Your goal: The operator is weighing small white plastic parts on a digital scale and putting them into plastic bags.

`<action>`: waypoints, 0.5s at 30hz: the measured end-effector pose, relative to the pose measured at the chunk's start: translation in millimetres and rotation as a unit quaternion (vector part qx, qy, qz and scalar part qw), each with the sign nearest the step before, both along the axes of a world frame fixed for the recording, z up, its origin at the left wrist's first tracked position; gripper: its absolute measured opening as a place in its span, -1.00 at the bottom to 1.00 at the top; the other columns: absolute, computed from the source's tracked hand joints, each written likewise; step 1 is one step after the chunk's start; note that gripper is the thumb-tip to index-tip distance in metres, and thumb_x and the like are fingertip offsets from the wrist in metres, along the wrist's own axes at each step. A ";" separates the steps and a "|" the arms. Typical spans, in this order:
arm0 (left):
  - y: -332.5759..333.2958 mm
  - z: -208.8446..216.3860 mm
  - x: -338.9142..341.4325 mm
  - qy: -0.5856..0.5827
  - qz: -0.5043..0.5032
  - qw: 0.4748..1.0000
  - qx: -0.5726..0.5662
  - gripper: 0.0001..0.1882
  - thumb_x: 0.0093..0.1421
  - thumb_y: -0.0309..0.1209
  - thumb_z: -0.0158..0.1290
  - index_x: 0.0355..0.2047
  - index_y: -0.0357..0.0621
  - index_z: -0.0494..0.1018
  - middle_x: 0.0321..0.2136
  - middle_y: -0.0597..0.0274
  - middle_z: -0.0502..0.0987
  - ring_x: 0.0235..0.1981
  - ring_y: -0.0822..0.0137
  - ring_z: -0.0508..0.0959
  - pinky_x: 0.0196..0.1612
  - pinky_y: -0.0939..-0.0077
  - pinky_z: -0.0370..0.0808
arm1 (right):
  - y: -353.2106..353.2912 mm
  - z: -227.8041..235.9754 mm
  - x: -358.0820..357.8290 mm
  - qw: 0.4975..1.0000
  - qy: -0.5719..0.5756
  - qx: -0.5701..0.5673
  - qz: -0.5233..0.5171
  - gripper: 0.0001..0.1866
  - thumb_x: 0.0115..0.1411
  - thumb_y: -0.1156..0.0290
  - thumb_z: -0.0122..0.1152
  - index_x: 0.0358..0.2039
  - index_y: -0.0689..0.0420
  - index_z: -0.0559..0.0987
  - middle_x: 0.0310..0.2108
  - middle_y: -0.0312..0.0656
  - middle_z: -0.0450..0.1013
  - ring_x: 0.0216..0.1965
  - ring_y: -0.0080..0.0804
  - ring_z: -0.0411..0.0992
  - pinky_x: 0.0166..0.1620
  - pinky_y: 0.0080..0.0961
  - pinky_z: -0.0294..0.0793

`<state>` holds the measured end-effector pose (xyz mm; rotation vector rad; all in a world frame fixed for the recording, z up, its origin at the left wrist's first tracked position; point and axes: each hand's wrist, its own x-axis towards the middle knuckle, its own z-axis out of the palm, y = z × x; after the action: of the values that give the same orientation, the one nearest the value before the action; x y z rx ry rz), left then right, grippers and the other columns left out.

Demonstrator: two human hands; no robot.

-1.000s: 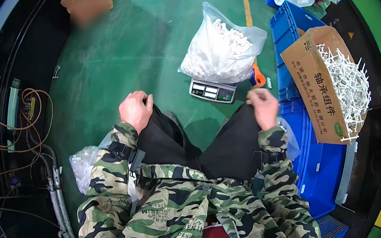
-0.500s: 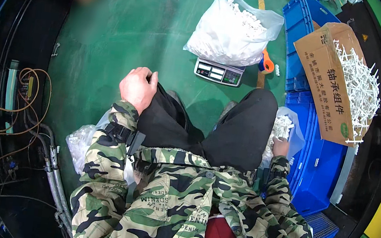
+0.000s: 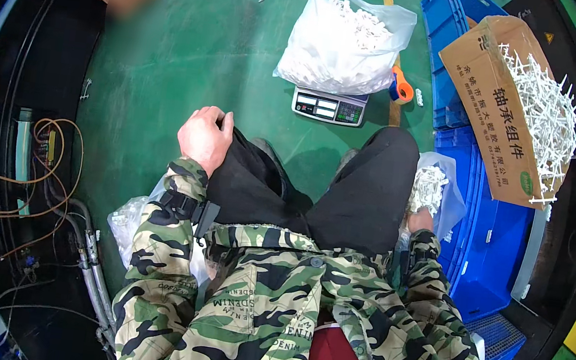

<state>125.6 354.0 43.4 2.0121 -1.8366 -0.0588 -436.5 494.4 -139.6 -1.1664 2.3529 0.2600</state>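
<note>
My left hand (image 3: 205,138) rests on my left knee, thumb apart from the loosely bent fingers, holding nothing. Beside my right thigh, my right hand (image 3: 420,221) is at the near side of an open clear plastic bag (image 3: 451,200). White plastic pieces (image 3: 429,188) are heaped in that bag, just beyond the knuckles. The right fingers look curled in, and whatever they hold is hidden. A large clear bag (image 3: 341,42) full of small white parts sits on a digital scale (image 3: 328,106) ahead of my knees.
On the right, a cardboard box (image 3: 490,111) of white branching plastic pieces leans above blue crates (image 3: 489,266). An orange tape roll (image 3: 401,87) lies by the scale. Another clear bag (image 3: 124,223) is at my left. Hoses (image 3: 84,227) run along the left machine.
My right hand has shifted slightly back toward me, its fingers more tucked in beside the white pieces. The left hand stays on the knee. The whole view has tilted a little.
</note>
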 end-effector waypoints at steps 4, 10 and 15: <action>1.3 -0.7 0.8 0.003 -0.001 1.000 -0.005 -0.77 0.15 -0.26 0.20 -0.56 -0.11 0.53 -0.48 0.19 0.58 -0.35 0.08 0.58 -0.30 0.18 0.52 | 0.2 16.7 7.6 1.000 0.016 0.017 0.014 -0.45 0.12 0.12 0.20 0.01 0.28 0.49 -0.07 0.30 0.51 0.03 0.24 0.46 0.10 -0.04 0.43; 1.0 -2.6 1.9 0.008 0.000 1.000 -0.005 -0.76 0.15 -0.24 0.19 -0.55 -0.12 0.54 -0.47 0.19 0.59 -0.35 0.09 0.59 -0.29 0.18 0.52 | 0.6 21.8 1.0 0.999 -0.004 0.020 0.046 -0.43 0.07 0.16 0.29 0.07 0.16 0.48 -0.02 0.22 0.51 0.05 0.18 0.47 0.13 -0.08 0.43; 1.8 -1.3 1.7 0.008 0.006 1.000 0.003 -0.76 0.16 -0.24 0.19 -0.54 -0.12 0.54 -0.46 0.18 0.59 -0.34 0.09 0.59 -0.28 0.18 0.52 | -7.8 9.7 -17.7 0.990 -0.015 0.021 0.137 -0.44 0.04 0.20 0.31 0.05 0.15 0.51 -0.02 0.17 0.53 0.04 0.11 0.48 0.12 -0.12 0.44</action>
<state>127.2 355.8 42.1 2.0207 -1.8170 -0.0756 -454.2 486.6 -129.9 -1.4628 2.1466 0.3818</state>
